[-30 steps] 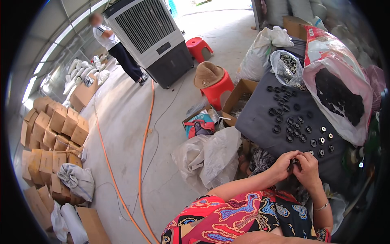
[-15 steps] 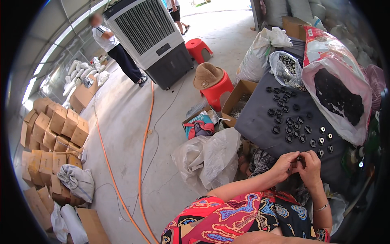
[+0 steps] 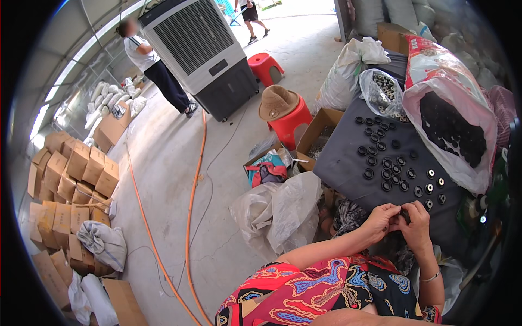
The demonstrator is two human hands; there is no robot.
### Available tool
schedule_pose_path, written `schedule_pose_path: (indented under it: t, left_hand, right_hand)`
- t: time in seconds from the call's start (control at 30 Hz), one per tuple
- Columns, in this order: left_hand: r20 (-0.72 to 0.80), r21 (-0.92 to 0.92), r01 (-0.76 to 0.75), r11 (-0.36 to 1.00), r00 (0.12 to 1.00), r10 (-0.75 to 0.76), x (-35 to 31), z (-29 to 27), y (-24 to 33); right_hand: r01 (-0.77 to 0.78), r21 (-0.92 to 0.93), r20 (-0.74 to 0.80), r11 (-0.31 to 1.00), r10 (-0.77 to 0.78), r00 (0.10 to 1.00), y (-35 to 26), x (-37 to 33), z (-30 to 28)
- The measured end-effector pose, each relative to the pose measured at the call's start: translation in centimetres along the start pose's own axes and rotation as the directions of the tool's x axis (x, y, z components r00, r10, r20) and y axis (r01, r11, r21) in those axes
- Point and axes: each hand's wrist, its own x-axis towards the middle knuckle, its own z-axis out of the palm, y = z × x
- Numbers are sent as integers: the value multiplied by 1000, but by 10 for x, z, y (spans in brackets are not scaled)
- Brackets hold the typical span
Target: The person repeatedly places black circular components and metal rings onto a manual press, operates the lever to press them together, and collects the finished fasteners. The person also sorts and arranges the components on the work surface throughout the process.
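Observation:
Close together at the near edge of the dark grey tabletop [image 3: 343, 155], my left hand [image 3: 380, 221] and my right hand [image 3: 417, 223] are both closed, fingertips nearly meeting. Between them is a small dark piece, mostly covered by the fingers; its exact shape is hidden. Beyond the hands lie several loose black rings [image 3: 386, 174]. Nearer on the right, a few rings have shiny metal centres [image 3: 429, 188]. A clear plastic bag [image 3: 370, 92] of small metal parts sits at the table's far side. To its right, a large white-and-red sack [image 3: 473, 176] gapes open, showing black parts inside.
Left of the table stand an open carton [image 3: 308, 138], a red stool [image 3: 285, 127] with a brown hat [image 3: 278, 102], and crumpled plastic sacks [image 3: 288, 209]. Orange hoses [image 3: 190, 206] cross the floor. Farther off are an air cooler [image 3: 198, 54], stacked cartons [image 3: 81, 163] and two people.
My fingers have shifted only slightly around the small dark piece. In the background, the person beyond the cooler has walked to the right. The rings on the table lie as before.

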Motion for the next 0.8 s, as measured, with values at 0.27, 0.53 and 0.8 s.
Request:
schedule_pose_path:
  t: [0.27,0.53,0.8]
  left_hand:
    - [2,36,2,999,1000,-2,0,1,0]
    - [-30,69,-24,997,999,26,2,-5,0]
    - [-19,50,-22,999,1000,23,9,-4,-2]
  right_hand:
    - [-19,23,8,1000,19,1000,2,-3,-2]
    - [-57,69,33,996,54,998,4,-1,1]
    - [-131,155,68,979,122,990,6,0,1]
